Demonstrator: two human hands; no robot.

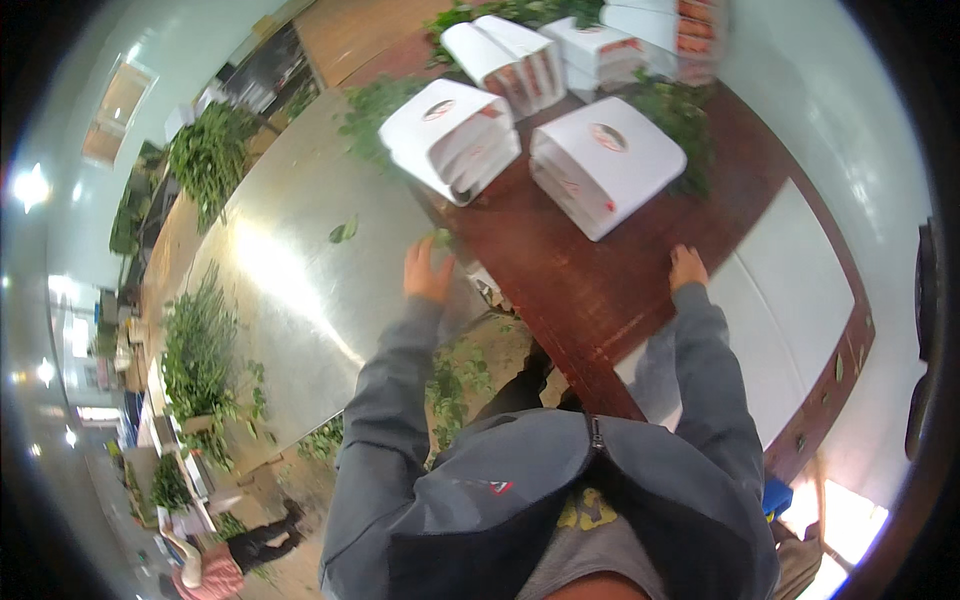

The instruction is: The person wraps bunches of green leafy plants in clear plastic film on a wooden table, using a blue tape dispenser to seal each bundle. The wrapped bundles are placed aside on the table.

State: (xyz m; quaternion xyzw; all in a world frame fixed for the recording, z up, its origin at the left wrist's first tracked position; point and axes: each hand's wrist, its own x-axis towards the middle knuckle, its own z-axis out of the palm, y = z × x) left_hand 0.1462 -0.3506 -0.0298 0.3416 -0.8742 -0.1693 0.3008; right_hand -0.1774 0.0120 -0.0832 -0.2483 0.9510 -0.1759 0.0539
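My left hand [427,271] is over the edge of the metal table, thumb and fingers apart, with a blurred green leaf [442,238] by its fingertips. My right hand [687,268] is at the brown wooden tabletop [592,277], beside a white sheet [787,300]. Its fingers curl down and its palm is hidden. Beyond my hands lie two white-wrapped flower bundles, the left one [442,135] and the right one [607,154], each bearing a round printed mark. Green foliage [679,120] sticks out behind the right bundle.
More white-wrapped bundles [506,60] lie at the far end, one showing orange-red blooms [696,34]. Leafy stems [199,352] rest along the far side of the metal table [300,300]. Leaves [457,382] litter the floor. Another person [214,570] works at lower left.
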